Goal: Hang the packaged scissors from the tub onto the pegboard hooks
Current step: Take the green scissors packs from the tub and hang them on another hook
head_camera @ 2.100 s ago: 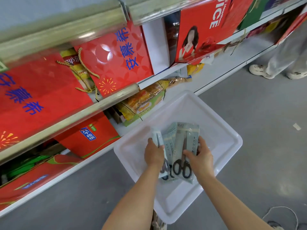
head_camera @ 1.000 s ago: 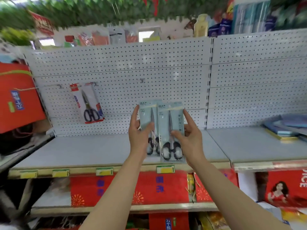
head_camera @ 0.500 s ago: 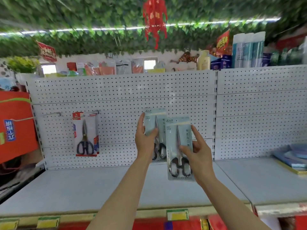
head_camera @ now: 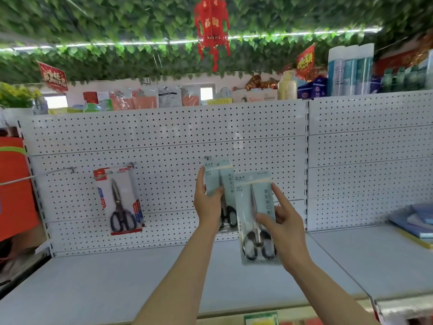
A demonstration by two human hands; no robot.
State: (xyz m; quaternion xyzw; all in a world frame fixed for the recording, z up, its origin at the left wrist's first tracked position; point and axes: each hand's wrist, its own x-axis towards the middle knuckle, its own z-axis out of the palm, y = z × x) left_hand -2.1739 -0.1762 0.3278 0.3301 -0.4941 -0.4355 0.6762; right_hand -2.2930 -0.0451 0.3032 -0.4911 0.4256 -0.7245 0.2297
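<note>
My left hand (head_camera: 207, 204) grips a pale blue pack of scissors (head_camera: 220, 174) and holds it up against the white pegboard (head_camera: 164, 141), its top edge level with a small hook (head_camera: 207, 157). Lower and to the right, my right hand (head_camera: 284, 221) grips a second pale blue scissors pack (head_camera: 255, 195), held away from the board. A red-edged pack of black-handled scissors (head_camera: 120, 202) hangs on a hook at the left. The tub is out of view.
An empty long hook (head_camera: 62, 170) sticks out left of the hanging pack. A grey shelf (head_camera: 117, 282) runs below the pegboard. Blue books (head_camera: 417, 221) lie on the shelf at right. A red bag (head_camera: 14, 184) hangs at the left edge.
Both hands rose from the tub to the pegboard with the packs. In the last half second the left pack went up to the hook while the right pack dropped lower and apart.
</note>
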